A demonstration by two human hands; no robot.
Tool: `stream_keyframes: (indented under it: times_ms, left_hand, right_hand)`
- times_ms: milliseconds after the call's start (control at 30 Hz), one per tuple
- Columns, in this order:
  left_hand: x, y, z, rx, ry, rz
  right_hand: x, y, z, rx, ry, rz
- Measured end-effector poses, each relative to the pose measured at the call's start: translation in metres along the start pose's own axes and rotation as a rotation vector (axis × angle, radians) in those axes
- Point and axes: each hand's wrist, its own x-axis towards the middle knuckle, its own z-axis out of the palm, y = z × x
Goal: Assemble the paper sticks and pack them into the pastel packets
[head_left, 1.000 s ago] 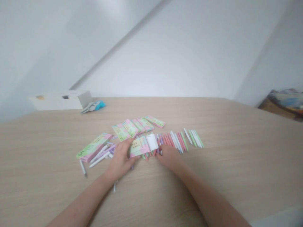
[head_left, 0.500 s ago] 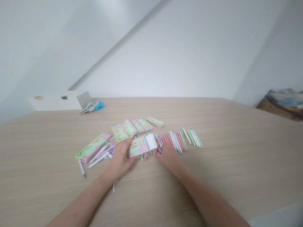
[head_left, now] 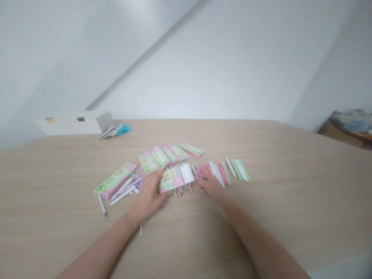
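Note:
My left hand (head_left: 151, 193) is closed on a pink and green pen box (head_left: 172, 180), whose white flap (head_left: 186, 173) stands open on the right. Fingers of my right hand (head_left: 209, 186) pinch a pink pen (head_left: 197, 172) beside that flap. Pink, white and green pens (head_left: 220, 173) lie in a row to the right of the box. More pens show below the held box. Left of my left hand, white and purple pens (head_left: 124, 190) lie loose against a larger pink and green box (head_left: 117, 180).
Several small pen boxes (head_left: 158, 155) lie fanned out behind my hands. Single white pens (head_left: 102, 206) are at the left front. A white box (head_left: 72, 124) and grey and blue gloves (head_left: 115, 131) sit at the back left of the wooden table (head_left: 290, 186).
My right hand has shifted slightly, its fingers now at the pink pen near the flap. The left hand keeps its hold on the box. The whole view has moved slightly.

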Motion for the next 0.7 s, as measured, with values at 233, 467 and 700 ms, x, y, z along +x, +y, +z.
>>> stream_keyframes:
  times_ms: [233,467,700]
  left_hand:
    - [0.0,-0.0019,0.0009,0.01,-0.011,-0.009]
    - [-0.0001,-0.0015,0.001,0.008,0.004,-0.072]
    - [-0.0002,-0.0011,0.0033,-0.003,0.09,-0.118]
  right_hand:
    - [0.0025,0.0051,0.0015,0.509,-0.258,0.055]
    - [0.0038,0.0088,0.0044,0.708,-0.253,0.029]
    - [0.0,0.0077,-0.0013,0.856,-0.292,0.134]
